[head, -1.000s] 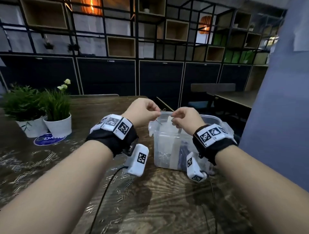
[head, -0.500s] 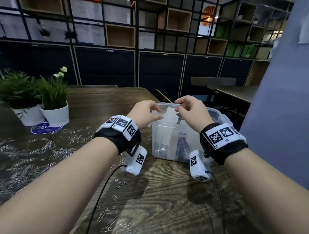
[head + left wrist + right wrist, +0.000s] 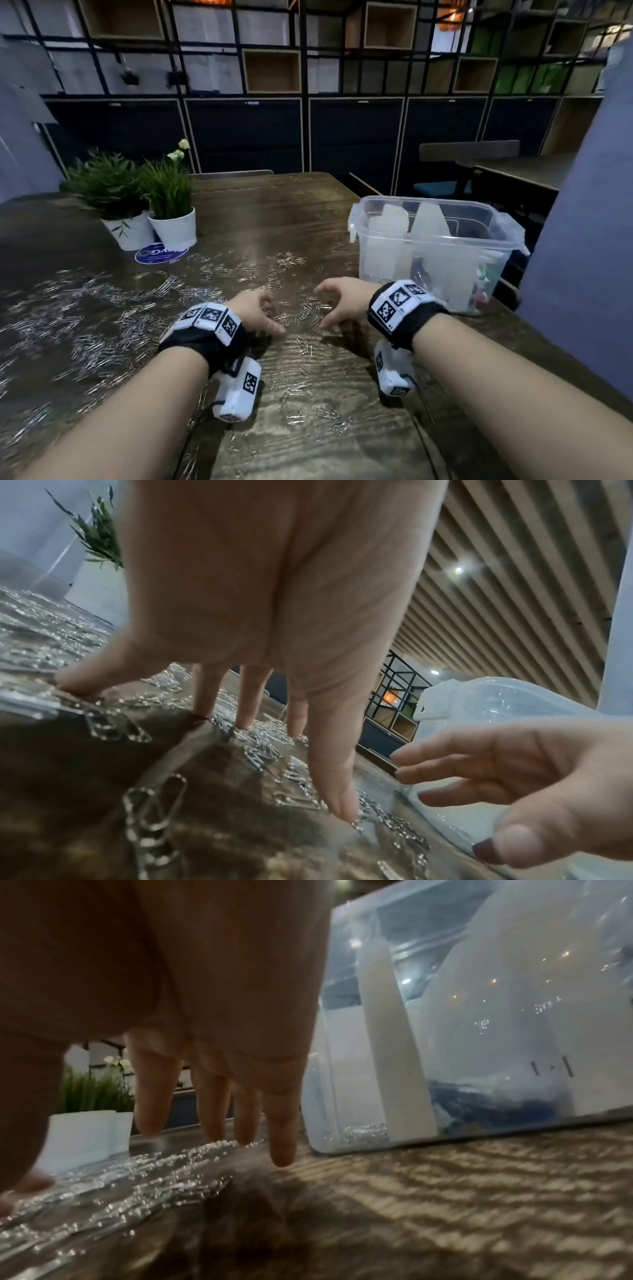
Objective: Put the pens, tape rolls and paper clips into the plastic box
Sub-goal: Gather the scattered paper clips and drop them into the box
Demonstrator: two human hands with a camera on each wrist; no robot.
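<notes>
Silver paper clips (image 3: 305, 313) lie scattered over the dark wooden table (image 3: 274, 212), thickest at the left and between my hands. My left hand (image 3: 263, 315) is spread, its fingertips (image 3: 342, 810) pressing down on clips (image 3: 294, 772). My right hand (image 3: 329, 308) hovers open just right of it, fingers (image 3: 282, 1150) pointing down close above the table and holding nothing. The clear plastic box (image 3: 387, 260) stands open behind my right hand. In the right wrist view its wall (image 3: 514, 1015) shows a few clips (image 3: 365, 1130) and dark pens (image 3: 496, 1110) at the bottom.
Two potted plants in white pots (image 3: 171, 226) stand at the back left on a blue round sticker (image 3: 161, 255). The table's right edge runs just past the box, with a blue-grey wall (image 3: 582, 240) beside it. More clips (image 3: 329, 414) lie near my wrists.
Both hands have come down from above the box to the clips on the table, to its left and nearer me. Their pinched fingers have opened.
</notes>
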